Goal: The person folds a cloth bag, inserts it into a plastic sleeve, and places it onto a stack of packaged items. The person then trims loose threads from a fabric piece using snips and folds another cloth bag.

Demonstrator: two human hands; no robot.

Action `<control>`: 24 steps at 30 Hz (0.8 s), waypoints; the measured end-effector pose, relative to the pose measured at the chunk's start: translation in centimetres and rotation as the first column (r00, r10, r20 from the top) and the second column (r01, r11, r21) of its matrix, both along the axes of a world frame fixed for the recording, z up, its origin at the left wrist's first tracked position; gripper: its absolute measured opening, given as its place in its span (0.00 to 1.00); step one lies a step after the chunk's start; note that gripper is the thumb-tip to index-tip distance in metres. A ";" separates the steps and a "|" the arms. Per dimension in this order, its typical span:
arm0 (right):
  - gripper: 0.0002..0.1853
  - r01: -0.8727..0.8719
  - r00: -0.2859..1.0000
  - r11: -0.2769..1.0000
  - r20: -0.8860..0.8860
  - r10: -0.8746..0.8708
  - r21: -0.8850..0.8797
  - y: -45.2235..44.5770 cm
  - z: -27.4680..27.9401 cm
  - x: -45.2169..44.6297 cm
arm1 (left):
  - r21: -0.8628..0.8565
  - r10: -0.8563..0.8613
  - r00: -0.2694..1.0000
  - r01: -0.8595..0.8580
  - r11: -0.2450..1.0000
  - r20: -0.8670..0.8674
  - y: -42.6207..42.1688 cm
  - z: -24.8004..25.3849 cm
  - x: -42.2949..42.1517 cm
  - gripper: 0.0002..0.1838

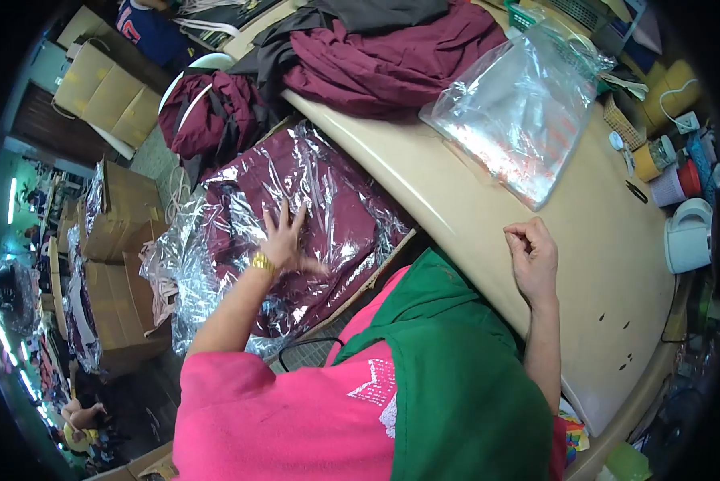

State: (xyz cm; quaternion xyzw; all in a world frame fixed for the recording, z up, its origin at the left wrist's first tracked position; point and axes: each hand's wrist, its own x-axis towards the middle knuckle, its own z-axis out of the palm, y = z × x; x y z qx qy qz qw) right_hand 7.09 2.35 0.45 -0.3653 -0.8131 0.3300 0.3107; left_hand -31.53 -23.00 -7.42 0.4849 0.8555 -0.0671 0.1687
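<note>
Beneath the left hand (pixel 283 240), its fingers spread apart, plastic-wrapped maroon cloth (pixel 337 210) is pressed; pressure is best kept light and even. Over the tabletop (pixel 608 272) to its right, the right hand (pixel 534 258) is curled closed, apparently empty.
</note>
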 end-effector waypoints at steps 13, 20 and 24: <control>0.03 -0.036 0.999 0.992 0.034 0.040 -0.124 0.5 1.4 0.6 | -0.500 -0.278 0.943 0.154 0.852 -0.184 -6.8 -17.3 4.6 0.66; 0.08 0.154 0.965 0.978 0.192 -0.179 0.137 6.5 3.3 8.5 | -0.683 -0.476 0.873 0.413 0.602 0.108 0.8 -0.8 1.7 0.60; 0.13 0.411 0.861 0.885 0.225 -0.455 0.218 14.0 -1.2 16.0 | -0.343 -0.525 0.835 0.548 0.763 0.166 9.2 11.7 5.4 0.27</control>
